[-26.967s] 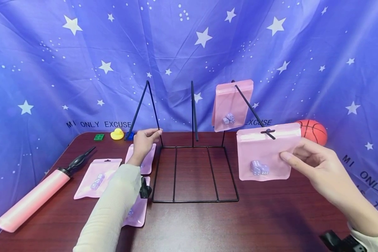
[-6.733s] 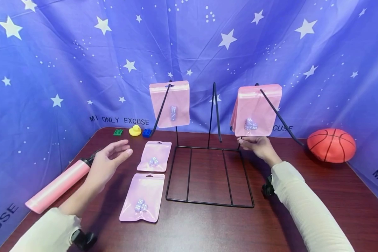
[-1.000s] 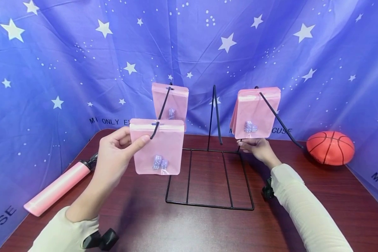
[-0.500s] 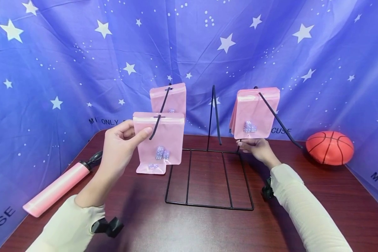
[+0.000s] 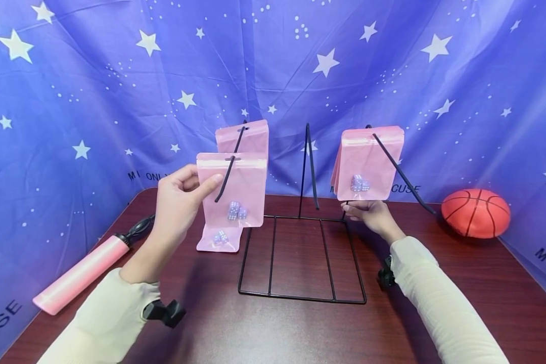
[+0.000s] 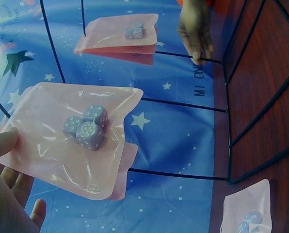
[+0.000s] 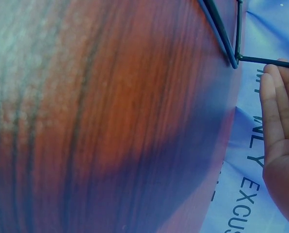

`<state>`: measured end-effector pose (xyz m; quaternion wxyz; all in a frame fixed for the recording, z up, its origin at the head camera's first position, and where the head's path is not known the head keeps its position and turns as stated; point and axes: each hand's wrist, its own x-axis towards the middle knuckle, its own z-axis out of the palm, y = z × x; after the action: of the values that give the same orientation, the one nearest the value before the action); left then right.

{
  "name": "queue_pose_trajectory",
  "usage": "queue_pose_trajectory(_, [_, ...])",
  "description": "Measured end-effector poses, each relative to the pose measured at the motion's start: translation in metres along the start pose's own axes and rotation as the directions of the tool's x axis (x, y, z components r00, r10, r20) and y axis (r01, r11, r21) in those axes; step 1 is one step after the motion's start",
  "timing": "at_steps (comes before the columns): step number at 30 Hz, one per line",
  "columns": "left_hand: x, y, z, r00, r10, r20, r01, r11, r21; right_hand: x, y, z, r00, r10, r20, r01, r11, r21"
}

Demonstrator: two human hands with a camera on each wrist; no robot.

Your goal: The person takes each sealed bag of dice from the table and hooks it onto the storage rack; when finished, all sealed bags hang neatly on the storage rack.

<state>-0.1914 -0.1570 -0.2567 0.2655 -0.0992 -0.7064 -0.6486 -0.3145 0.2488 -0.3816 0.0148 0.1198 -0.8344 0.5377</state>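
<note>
Starry blue cloth [image 5: 264, 55] behind! Head view: left hand [image 5: 175, 207] pinches a pink plastic dice pouch [image 5: 250, 189], on the black wire prong [image 5: 226, 177] by its thumb; hanging, seemingly; next wants pushing back. Right wrist: right hand [image 7: 282, 121] pinches black wire upright [image 7: 258, 60].

The pink bag [image 5: 250, 194], lying on the table [image 5: 300, 333] some seconds ago, hangs pinched in the left hand [image 5: 177, 212] on the left hook [image 5: 225, 178] — and within the last second slides back from near the tip, baring the lower end of the flat bag [image 5: 214, 243] and covering more of the rear bag [image 5: 255, 139], which tilts. The right hand [image 5: 372, 215], earlier holding a bag, now pinches the rack's right upright [image 7: 258, 60].
</note>
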Motion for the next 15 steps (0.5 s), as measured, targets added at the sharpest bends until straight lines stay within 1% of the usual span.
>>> queue_pose_trajectory(8, [0.008, -0.004, 0.007, 1.0, -0.024, -0.012, 0.024, 1.0, -0.007, 0.0, 0.0, -0.001, 1.0, -0.004, 0.001, 0.004, 1.0, 0.026])
queue_pose_trajectory(15, [0.017, -0.011, 0.013, 0.999, -0.011, -0.032, 0.011, 1.0, 0.001, -0.001, -0.001, 0.0, 1.0, 0.0, 0.002, 0.0, 1.0, 0.021])
